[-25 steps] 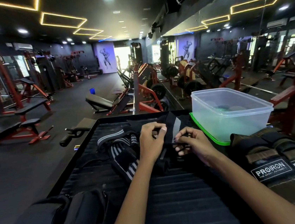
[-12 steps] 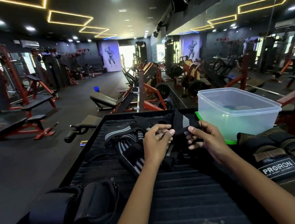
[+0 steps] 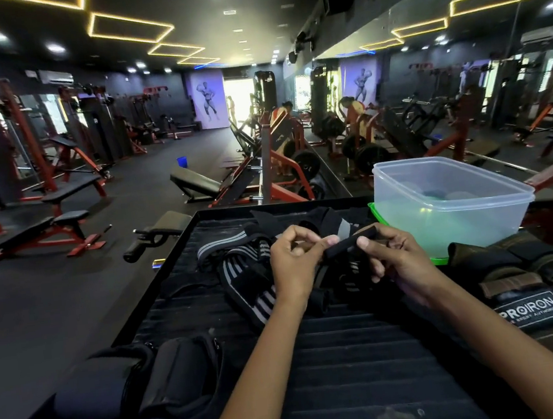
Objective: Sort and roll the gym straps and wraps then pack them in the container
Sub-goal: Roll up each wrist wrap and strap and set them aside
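A black strap (image 3: 344, 245) is stretched between my two hands above the pile. My left hand (image 3: 295, 265) pinches its left end with curled fingers, and my right hand (image 3: 394, 258) pinches its right end between thumb and fingers. Beneath them lies a tangle of black wraps with grey stripes (image 3: 244, 275) on the black ridged platform (image 3: 336, 357). A clear plastic container (image 3: 450, 203) sits on a green lid at the far right of the platform; only faint shapes show through its wall.
Black padded ankle weights (image 3: 144, 389) lie at the near left. Brown and black gloves marked PROIRON (image 3: 531, 283) lie at the right. Red gym benches and machines (image 3: 50, 228) fill the floor beyond, with a mirror wall on the right.
Both hands have lifted the black strap and pulled it out between them; the right hand shifted right. The camera view has moved slightly.
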